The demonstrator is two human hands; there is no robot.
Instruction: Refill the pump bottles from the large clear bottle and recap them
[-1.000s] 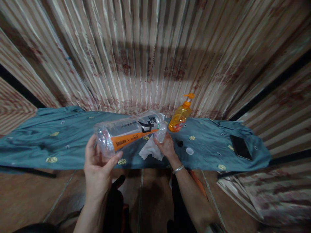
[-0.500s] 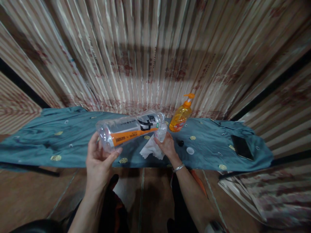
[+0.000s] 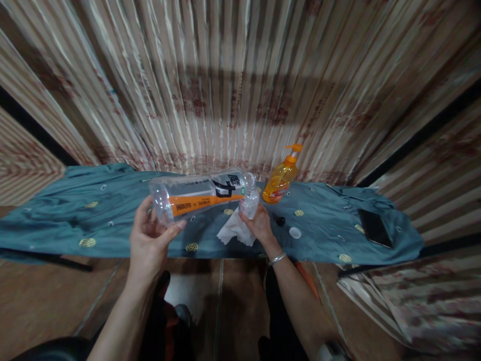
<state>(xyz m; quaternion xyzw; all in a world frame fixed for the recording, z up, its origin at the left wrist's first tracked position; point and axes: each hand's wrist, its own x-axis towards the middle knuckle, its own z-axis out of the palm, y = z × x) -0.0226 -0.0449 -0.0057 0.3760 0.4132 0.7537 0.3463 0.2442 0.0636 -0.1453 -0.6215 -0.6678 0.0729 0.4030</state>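
Observation:
My left hand (image 3: 152,235) is closed around the base end of a large clear plastic bottle (image 3: 199,195) with an orange and black label. The bottle lies nearly level in the air, its neck pointing right. My right hand (image 3: 259,223) grips a small clear plastic bottle (image 3: 248,201) just below that neck; the two mouths meet or nearly meet, and I cannot tell if they touch. Beneath the small bottle a crumpled white tissue (image 3: 236,229) hangs or lies by my right fingers. Any liquid passing between the bottles cannot be made out.
An orange pump bottle (image 3: 281,180) of yellow liquid stands behind my right hand. A small black cap (image 3: 280,220) and a white round lid (image 3: 295,232) lie to its right. Farther right is a dark phone (image 3: 375,228). A teal cloth (image 3: 120,215) covers the narrow table; a striped curtain (image 3: 225,90) hangs behind.
The base of the large bottle has risen slightly, so it lies closer to level, and its label has turned a little. My right hand and the small bottle stay nearly still.

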